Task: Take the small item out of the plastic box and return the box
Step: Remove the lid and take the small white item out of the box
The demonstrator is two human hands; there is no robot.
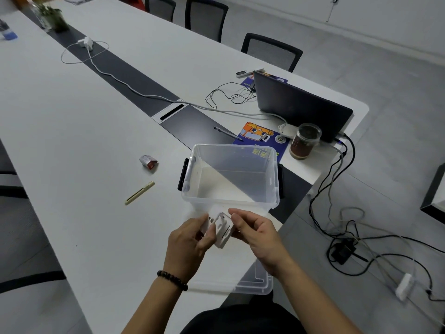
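Your desk (72, 131) runs out close to where you are working: its near right edge cuts in just beside the box (231, 174), and the clear lid (252, 283) already lies at that edge under your wrists, one corner seemingly past it. Nudge it with a forearm and it will likely slide to the floor, among the cables there

The box stands open and looks empty, so lifting it one-handed by a thin wall could flex it or tip it toward the jar (305, 141) of dark liquid and the laptop (298, 104) near the far right corner. A knock there means a spill

The small white item (222, 229) is out of the box, held above the desk just in front of it. Your left hand (186, 247) pinches its left side, thumb on top; your right hand (258, 233) has fingers curled around its right edge. It is light and smooth-looking, so letting go with one hand to reach for the box could let it slip and bounce off the edge
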